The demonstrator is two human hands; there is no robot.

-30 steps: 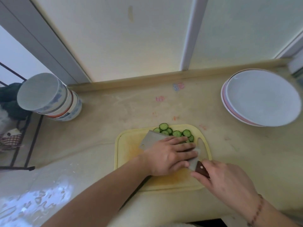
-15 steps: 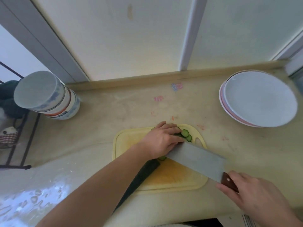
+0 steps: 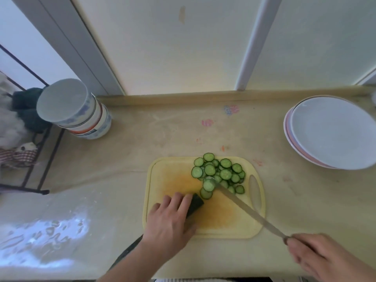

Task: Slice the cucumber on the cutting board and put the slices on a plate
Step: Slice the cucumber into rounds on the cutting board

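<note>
Your left hand [image 3: 169, 218] lies curled over the cucumber [image 3: 195, 204] to pin it, while your right hand [image 3: 321, 259] grips the knife [image 3: 247, 210] (edge-on) beside the slices [image 3: 219, 174].

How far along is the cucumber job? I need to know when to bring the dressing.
Partly done. A pile of cucumber slices already lies at the far end of the cutting board. In hand: the left hand holds the uncut cucumber on the board, and the right hand holds the knife. Left: slicing the remainder and moving everything over, since the plates hold no slices.
</note>
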